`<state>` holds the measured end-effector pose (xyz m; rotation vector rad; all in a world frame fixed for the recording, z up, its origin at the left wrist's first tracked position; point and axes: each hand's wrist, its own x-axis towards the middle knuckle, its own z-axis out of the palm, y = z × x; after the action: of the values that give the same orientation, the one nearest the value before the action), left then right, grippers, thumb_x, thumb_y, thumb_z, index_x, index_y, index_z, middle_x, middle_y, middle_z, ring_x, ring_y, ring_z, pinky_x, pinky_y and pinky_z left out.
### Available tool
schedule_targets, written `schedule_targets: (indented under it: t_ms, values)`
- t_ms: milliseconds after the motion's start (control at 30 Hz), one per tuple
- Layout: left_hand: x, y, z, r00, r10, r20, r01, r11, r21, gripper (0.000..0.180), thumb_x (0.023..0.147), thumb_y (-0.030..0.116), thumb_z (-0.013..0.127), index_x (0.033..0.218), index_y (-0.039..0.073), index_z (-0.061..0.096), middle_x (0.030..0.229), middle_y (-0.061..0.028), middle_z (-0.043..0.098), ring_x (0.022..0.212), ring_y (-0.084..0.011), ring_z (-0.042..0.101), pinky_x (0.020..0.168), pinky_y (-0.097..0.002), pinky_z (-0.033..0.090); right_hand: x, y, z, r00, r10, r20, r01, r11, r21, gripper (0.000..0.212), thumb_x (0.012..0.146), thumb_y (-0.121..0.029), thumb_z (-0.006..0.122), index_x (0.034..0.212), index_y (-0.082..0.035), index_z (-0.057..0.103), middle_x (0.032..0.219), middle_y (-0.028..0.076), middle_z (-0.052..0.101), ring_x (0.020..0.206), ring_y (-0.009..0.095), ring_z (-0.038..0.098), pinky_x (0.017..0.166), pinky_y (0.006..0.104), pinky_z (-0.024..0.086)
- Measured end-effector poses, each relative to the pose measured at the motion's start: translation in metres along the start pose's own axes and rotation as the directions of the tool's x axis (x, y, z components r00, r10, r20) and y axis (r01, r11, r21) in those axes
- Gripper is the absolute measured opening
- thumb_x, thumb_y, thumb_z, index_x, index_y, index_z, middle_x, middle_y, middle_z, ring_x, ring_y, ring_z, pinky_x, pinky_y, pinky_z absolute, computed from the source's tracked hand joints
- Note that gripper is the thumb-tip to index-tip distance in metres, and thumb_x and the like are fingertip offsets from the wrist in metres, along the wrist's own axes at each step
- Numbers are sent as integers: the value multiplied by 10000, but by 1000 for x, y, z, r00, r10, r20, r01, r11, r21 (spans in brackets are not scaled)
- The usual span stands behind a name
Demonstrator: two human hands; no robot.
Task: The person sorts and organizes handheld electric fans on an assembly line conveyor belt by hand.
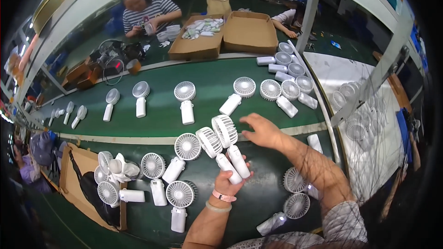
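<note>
My left hand (223,184) is closed round the handles of two white handheld fans (238,161), held side by side above the dark green worktop. Their round caged heads tilt up and away from me. To the right of those heads, my right hand (264,131) is held out with fingers apart and nothing in them. Just left of the held pair lies a white fan (188,146). Several more lie to its left, among them one fan (180,194) near the front. By my right forearm are further fans (296,205), one with a small light showing on its handle.
Beyond the worktop runs a green conveyor belt (161,122) carrying spaced-out fans, with a cluster (290,88) at its right end. A carton (73,175) stands at left. Clear-wrapped fans (355,110) sit at right. Across the belt, people work beside open cardboard trays (249,48).
</note>
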<state>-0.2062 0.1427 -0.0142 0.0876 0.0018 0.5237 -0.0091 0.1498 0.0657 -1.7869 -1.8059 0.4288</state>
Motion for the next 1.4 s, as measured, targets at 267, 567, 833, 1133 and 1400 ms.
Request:
schedule_targets:
  t_ms: [267, 567, 833, 1133, 1400]
  values:
    - [-10, 5, -12, 999, -13, 49, 15, 999, -49, 691, 657, 84, 651, 1262, 202, 337, 1195, -129, 461, 1035, -303, 513, 857, -522, 430, 72, 26, 44, 965, 206, -162, -255, 881, -399, 433, 797, -342, 546, 1181, -151, 487, 1183, 217, 389, 973, 381, 498, 801, 430, 453]
    - [0, 3, -3, 1000, -14, 21, 13, 1000, 16, 632, 650, 107, 641, 1221, 216, 393, 1156, -99, 496, 1005, -295, 529, 833, -499, 430, 16, 71, -11, 916, 308, -256, -391, 826, -406, 499, 728, -248, 660, 1115, -20, 442, 1032, 169, 502, 930, 305, 532, 745, 385, 474]
    - [-8, 8, -2, 1000, -10, 2, 10, 999, -41, 714, 644, 70, 638, 1271, 206, 325, 1166, -137, 473, 1004, -314, 525, 823, -521, 451, -84, -34, -16, 963, 84, 257, -237, -194, 952, 525, 754, -289, 601, 1134, 11, 400, 956, 163, 531, 681, 262, 576, 581, 367, 498]
    - [-13, 8, -6, 1000, -9, 20, 10, 1000, -25, 665, 658, 108, 614, 1260, 194, 346, 1179, -151, 462, 1020, -320, 517, 817, -519, 449, -100, -36, 6, 946, 158, 283, -224, -310, 924, 557, 768, -464, 574, 1105, -42, 439, 936, 124, 549, 643, 224, 531, 519, 335, 432]
    - [-16, 14, 0, 999, -28, 23, 29, 999, -42, 719, 637, 50, 615, 1281, 192, 329, 1191, -177, 446, 1030, -339, 508, 823, -536, 448, -99, -43, 10, 924, 346, 163, -133, -107, 985, 521, 793, -378, 586, 1137, -25, 417, 930, 116, 554, 700, 208, 566, 598, 336, 492]
